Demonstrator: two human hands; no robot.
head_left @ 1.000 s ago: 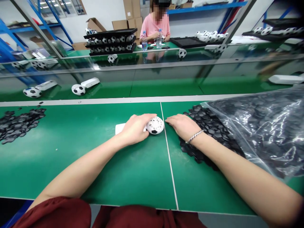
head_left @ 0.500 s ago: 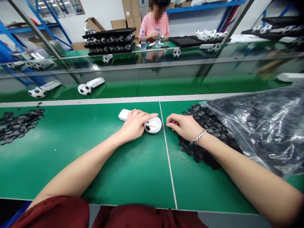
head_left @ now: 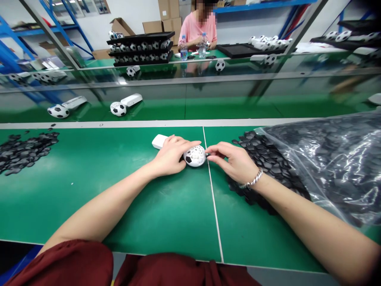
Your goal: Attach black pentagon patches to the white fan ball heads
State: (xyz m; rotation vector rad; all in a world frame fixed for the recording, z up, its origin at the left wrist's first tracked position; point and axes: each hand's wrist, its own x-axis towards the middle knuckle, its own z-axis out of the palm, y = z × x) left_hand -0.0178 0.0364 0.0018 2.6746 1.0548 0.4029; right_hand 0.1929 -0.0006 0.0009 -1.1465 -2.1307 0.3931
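Note:
A white soccer-ball-shaped piece (head_left: pixel 195 156) with a white handle (head_left: pixel 159 141) lies on the green table. It has open cut-outs on top and a black patch on its near left side. My left hand (head_left: pixel 172 157) is wrapped over the join of ball and handle and grips it. At the ball's right side, my right hand (head_left: pixel 232 159) pinches a small black patch (head_left: pixel 207 154) between thumb and fingertips. A pile of loose black patches (head_left: pixel 268 163) lies beneath and behind my right hand, partly hidden by it.
A clear plastic bag (head_left: pixel 336 159) full of black patches covers the right side. More patches (head_left: pixel 26 151) lie at the left. Beyond the white ledge, ball pieces (head_left: pixel 118 109) lie on a green belt. A person in pink (head_left: pixel 198 29) sits opposite, near stacked black trays (head_left: pixel 141 49).
My right hand has moved left from beside the patch pile to the ball's right side. My left hand keeps its grip. The ball pieces on the belt have shifted right.

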